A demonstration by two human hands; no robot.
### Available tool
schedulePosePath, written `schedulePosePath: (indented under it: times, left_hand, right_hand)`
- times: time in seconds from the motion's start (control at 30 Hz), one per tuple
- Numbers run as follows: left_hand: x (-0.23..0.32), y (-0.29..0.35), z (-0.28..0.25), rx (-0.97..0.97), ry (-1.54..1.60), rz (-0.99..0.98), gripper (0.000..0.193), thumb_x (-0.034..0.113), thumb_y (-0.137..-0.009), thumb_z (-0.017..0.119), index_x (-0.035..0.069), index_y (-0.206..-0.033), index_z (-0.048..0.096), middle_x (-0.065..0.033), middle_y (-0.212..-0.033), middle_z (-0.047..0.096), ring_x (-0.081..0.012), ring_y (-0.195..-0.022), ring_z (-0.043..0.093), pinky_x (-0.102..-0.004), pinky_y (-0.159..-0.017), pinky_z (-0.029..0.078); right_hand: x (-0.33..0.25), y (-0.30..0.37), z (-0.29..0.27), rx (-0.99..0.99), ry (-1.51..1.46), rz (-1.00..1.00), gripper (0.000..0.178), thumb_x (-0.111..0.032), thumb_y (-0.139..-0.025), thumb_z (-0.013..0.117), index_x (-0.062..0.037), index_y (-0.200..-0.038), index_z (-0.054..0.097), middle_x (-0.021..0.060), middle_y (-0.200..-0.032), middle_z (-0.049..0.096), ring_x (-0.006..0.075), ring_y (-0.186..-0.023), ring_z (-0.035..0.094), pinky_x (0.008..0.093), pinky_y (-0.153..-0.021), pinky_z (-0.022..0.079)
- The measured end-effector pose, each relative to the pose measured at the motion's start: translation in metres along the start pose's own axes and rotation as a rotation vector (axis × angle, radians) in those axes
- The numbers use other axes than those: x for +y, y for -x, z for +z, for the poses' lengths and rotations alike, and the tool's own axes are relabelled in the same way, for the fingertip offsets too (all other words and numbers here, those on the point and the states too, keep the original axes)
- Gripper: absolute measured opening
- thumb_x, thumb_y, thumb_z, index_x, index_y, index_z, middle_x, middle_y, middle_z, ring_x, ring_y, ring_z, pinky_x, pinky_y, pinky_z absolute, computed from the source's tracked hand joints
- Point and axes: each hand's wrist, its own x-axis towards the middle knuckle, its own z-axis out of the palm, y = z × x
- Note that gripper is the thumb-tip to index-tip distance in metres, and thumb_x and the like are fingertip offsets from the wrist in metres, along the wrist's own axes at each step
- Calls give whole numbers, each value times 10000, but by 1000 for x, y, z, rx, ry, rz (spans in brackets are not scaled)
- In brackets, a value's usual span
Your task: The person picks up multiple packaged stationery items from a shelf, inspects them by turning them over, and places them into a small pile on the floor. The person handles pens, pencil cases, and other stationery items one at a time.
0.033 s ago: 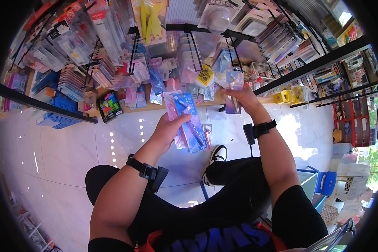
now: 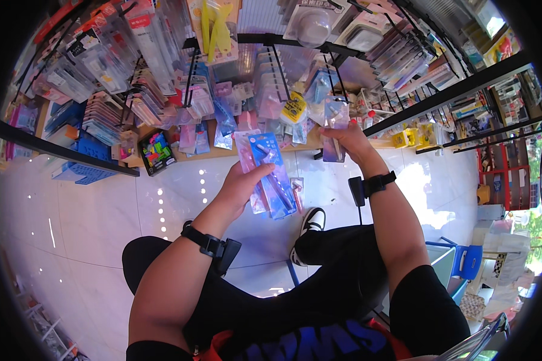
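My left hand point(image 2: 246, 184) is closed on a few flat blister packs, held over the floor with the thumb across the front. The top one is a blue blister pack point(image 2: 270, 157) with a slim, pen-like item inside; a pink pack point(image 2: 243, 144) shows behind it. My right hand point(image 2: 350, 143) pinches a purple-blue blister pack point(image 2: 336, 114) with a slim item inside. That pack hangs upright just below the end of a black display hook point(image 2: 338, 81); whether it touches the hook I cannot tell. A small packet point(image 2: 297, 191) shows just right of the blue pack.
Hooks full of packaged goods point(image 2: 102, 66) fill the rack ahead. Along its wooden bottom shelf point(image 2: 193, 155) lie loose packets, a yellow pack point(image 2: 294, 108) and a black box of colourful pieces point(image 2: 158, 150). Blue baskets point(image 2: 93, 157) stand left, a blue chair point(image 2: 467, 262) right.
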Motion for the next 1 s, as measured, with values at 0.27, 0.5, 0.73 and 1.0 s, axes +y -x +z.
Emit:
schedulePosePath:
  times: [0.27,0.5,0.73,1.0]
  left_hand:
    - [0,2,1,-60,0,-33,360,156,-998,729,36,-1323,630,-64,-1203,724,-186,-1091,718,-360,-964,564]
    - [7,2,4,-104,11,-48,373,165,-991,739,40,-1323,624,-67,-1207,723,-191,-1098,718,-351,-960,565]
    - [4,-3,1,-105,-15,-55,385,173,-978,758,46,-1322,638,-46,-1216,720,-169,-1122,691,-343,-1001,528]
    - [6,-9,-3,-106,-19,-50,384,190,-966,774,46,-1307,671,-47,-1214,731,-163,-1118,684,-350,-1019,514]
  right_hand:
    - [11,-9,4,44,65,31,338,-89,-834,880,6,-1126,738,64,-990,756,163,-835,711,308,-732,568]
    - [12,-29,7,123,177,95,332,-66,-823,871,-18,-1117,725,65,-1019,743,181,-883,715,335,-769,572]
    - [19,-45,11,47,7,69,337,-27,-847,830,32,-1157,713,93,-1083,747,204,-952,727,330,-849,564]
    - [26,-46,11,-131,-149,-8,308,8,-852,782,-10,-1142,683,56,-1053,717,159,-960,681,316,-794,517]
